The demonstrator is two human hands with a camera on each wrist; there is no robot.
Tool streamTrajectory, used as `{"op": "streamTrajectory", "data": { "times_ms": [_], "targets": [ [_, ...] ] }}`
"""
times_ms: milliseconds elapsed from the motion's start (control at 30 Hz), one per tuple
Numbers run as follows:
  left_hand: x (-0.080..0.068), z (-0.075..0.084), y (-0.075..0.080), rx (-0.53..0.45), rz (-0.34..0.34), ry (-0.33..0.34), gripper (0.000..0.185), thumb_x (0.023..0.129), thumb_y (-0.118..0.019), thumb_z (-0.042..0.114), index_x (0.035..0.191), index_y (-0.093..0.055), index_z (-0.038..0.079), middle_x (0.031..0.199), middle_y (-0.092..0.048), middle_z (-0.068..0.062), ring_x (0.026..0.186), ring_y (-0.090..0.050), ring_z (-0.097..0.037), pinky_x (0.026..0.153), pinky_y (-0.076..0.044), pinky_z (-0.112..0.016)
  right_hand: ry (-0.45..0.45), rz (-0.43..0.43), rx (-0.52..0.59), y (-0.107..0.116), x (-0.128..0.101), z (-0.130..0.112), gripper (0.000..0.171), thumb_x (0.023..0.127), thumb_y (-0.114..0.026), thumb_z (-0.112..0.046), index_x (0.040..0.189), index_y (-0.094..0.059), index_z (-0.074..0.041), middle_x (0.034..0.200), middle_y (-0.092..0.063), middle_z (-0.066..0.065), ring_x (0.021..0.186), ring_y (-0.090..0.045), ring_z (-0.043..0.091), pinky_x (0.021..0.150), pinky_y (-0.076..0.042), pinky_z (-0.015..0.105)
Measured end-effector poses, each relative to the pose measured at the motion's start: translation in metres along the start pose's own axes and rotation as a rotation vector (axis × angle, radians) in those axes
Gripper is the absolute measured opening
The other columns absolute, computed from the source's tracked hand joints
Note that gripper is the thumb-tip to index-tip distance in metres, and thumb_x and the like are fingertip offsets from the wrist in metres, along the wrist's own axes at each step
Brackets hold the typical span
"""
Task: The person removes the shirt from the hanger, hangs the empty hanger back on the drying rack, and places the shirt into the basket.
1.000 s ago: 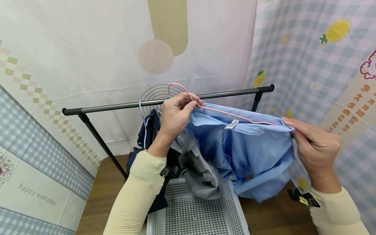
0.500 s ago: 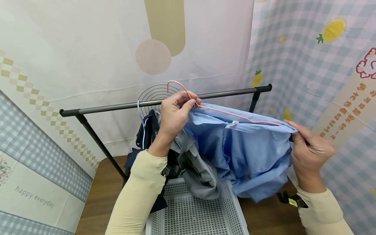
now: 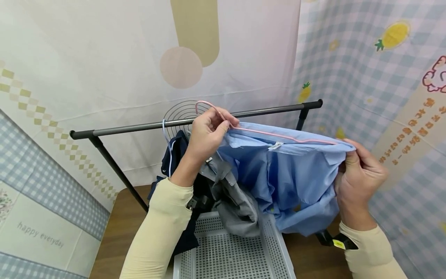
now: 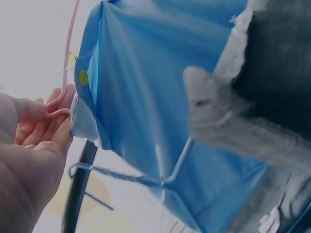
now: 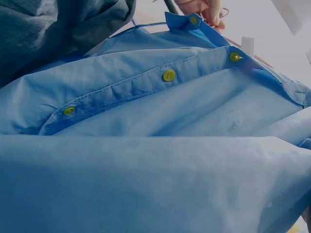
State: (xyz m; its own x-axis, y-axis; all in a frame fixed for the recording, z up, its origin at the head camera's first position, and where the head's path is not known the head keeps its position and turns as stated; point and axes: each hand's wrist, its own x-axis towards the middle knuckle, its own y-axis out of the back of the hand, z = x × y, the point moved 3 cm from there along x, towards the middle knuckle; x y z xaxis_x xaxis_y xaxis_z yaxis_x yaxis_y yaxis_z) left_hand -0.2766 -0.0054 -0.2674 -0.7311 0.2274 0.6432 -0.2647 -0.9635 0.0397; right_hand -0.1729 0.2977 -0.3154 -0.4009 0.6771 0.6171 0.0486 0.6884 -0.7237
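My left hand (image 3: 208, 133) pinches a pink wire hanger (image 3: 268, 133) just below its hook, which points up toward the rack's bar. Along the hanger's arm stretches a light blue garment (image 3: 296, 170) with a white label and, in the right wrist view, yellow buttons (image 5: 169, 75). At the far right end my right hand (image 3: 360, 176) grips the garment's edge, close to the tip of the hanger. In the left wrist view the hanger's neck (image 4: 57, 104) passes between the left thumb and fingers. The right hand is mostly hidden by cloth in its own wrist view.
A dark clothes rack bar (image 3: 139, 127) runs behind the hands. Dark navy clothes (image 3: 175, 153) on a light blue hanger (image 3: 170, 147) and a grey garment (image 3: 237, 209) hang from it at left. Below stands a grey perforated basket (image 3: 230, 252) on a wooden table (image 3: 122, 224).
My right hand has shifted left with its grip on the garment's edge, and the right forearm has swung inward. The hanger's hook has dipped slightly. The left hand keeps its hold.
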Motion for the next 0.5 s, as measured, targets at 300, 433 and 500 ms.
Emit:
{"op": "streamTrajectory", "data": {
  "times_ms": [300, 433, 500],
  "targets": [
    [0.001, 0.01, -0.003, -0.036, 0.195, -0.113, 0.024, 0.107, -0.052, 0.005, 0.105, -0.067, -0.013, 0.095, -0.074, -0.029, 0.081, -0.077, -0.015, 0.078, -0.063, -0.036, 0.029, -0.044, -0.055, -0.01, 0.0, -0.005, 0.025, 0.082, -0.074, 0.018, 0.093, -0.061, 0.036, 0.084, -0.073, 0.033, 0.074, -0.077, 0.032, 0.072, -0.063, 0.032],
    [-0.001, 0.009, -0.003, -0.059, 0.267, -0.124, 0.022, 0.106, -0.053, 0.003, 0.106, -0.066, -0.015, 0.095, -0.073, -0.031, 0.082, -0.078, -0.016, 0.081, -0.063, -0.037, 0.041, -0.063, -0.136, -0.004, -0.004, -0.004, 0.022, 0.084, -0.071, 0.02, 0.094, -0.06, 0.036, 0.085, -0.074, 0.031, 0.076, -0.077, 0.03, 0.073, -0.063, 0.03],
    [-0.001, 0.009, -0.002, -0.079, 0.285, -0.13, 0.023, 0.106, -0.054, 0.002, 0.106, -0.066, -0.017, 0.095, -0.073, -0.032, 0.081, -0.078, -0.017, 0.083, -0.063, -0.039, 0.048, -0.065, -0.171, 0.0, -0.005, -0.003, 0.019, 0.085, -0.069, 0.022, 0.094, -0.061, 0.036, 0.083, -0.075, 0.028, 0.071, -0.075, 0.027, 0.068, -0.061, 0.026]
  ]
}}
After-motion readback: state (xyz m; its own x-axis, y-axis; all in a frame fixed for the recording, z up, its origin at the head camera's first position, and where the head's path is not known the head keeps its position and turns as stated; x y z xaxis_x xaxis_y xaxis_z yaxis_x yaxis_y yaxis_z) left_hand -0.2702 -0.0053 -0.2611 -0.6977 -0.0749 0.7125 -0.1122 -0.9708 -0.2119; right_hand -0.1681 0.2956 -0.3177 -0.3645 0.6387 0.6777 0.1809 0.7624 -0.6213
